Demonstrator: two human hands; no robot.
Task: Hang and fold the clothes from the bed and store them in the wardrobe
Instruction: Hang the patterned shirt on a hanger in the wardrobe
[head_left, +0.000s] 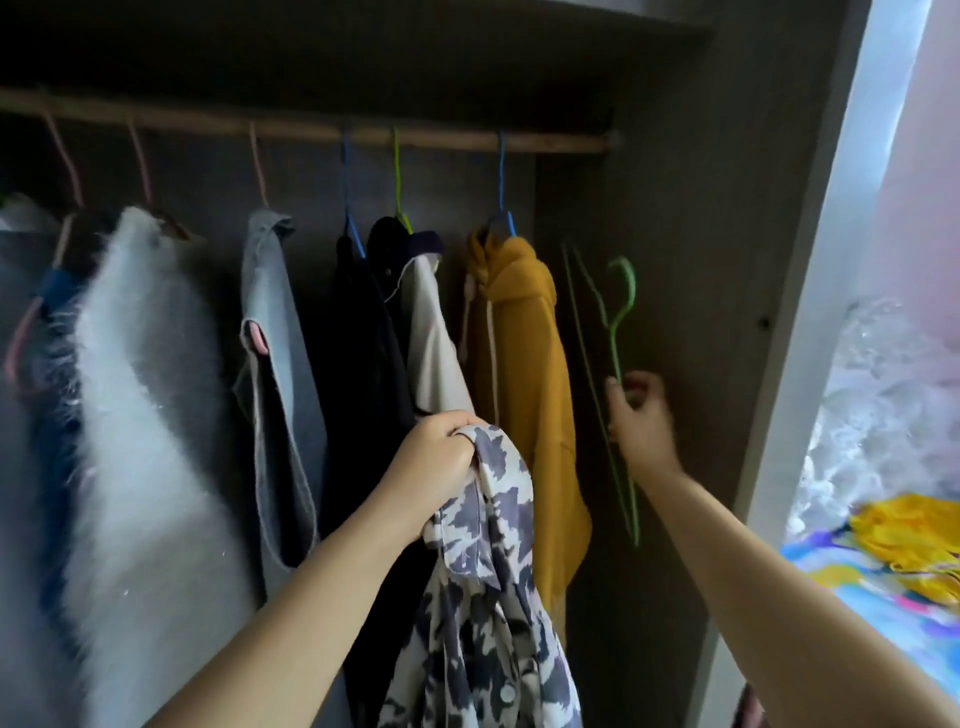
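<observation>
My left hand (441, 457) bunches the patterned shirt (483, 597) in a fist; my right hand (641, 415), slightly blurred, seemingly pinches 1 green hanger (621, 322) beside the mustard hoodie (524, 374).

Wooden rail (311, 130) runs across the wardrobe, carrying hangers: fluffy white garment (150, 389) left, grey top (275, 332), dark clothes, possibly two (363, 338), mustard hoodie (524, 374) right.

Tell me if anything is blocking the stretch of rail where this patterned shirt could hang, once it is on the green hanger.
Nothing visible does. The rail is bare to the right of the mustard hoodie. The right hand holds the green hanger below that stretch, and the left hand grips the patterned shirt in front of the hung clothes.
</observation>
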